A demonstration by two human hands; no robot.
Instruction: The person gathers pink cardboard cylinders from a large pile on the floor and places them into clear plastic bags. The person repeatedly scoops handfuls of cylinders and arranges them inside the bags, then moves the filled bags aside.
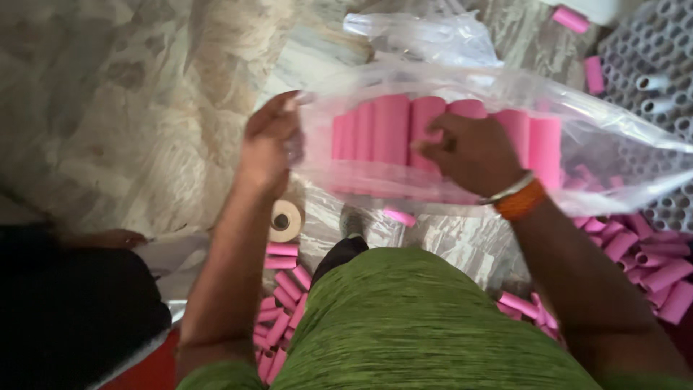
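Observation:
A clear plastic bag [592, 144] is held up in front of me, with a row of pink cardboard tubes [390, 130] standing side by side inside it. My left hand [268, 141] grips the bag's left edge. My right hand [469, 152] rests on the tubes near the middle, fingers curled onto them; whether it is inside the bag or pressing through the plastic I cannot tell. An orange band and a metal bangle [516, 196] circle the right wrist.
Loose pink tubes [278, 318] lie on the marble floor by my knees, and more of these tubes [650, 260] lie at the right. A tape roll [285, 220] lies below the bag. White tubes [657, 58] are stacked at top right. Another person's foot [108, 237] shows at left.

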